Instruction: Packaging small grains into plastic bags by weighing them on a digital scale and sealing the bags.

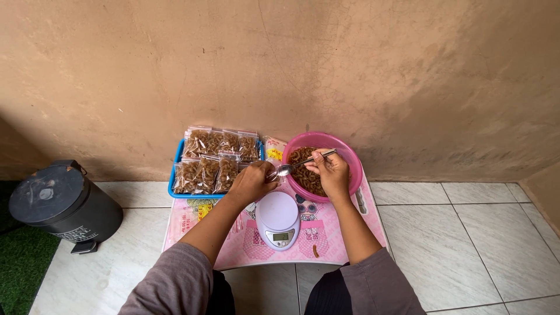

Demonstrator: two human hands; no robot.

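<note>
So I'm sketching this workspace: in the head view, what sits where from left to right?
Black pedal bin → blue tray of filled snack bags → left hand → white kitchen scale → right hand holding a spoon, over the pink bowl.

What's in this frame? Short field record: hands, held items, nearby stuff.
left hand: holds a small clear bag open, above the scale
right hand: grip on a spoon, bowl end at the bag mouth
pink bowl: holds brown snack pieces, behind right hand
scale: white, on pink low table
blue tray: filled packets in rows, left of bowl
bin: dark, lidded, far left on tiled floor
</note>
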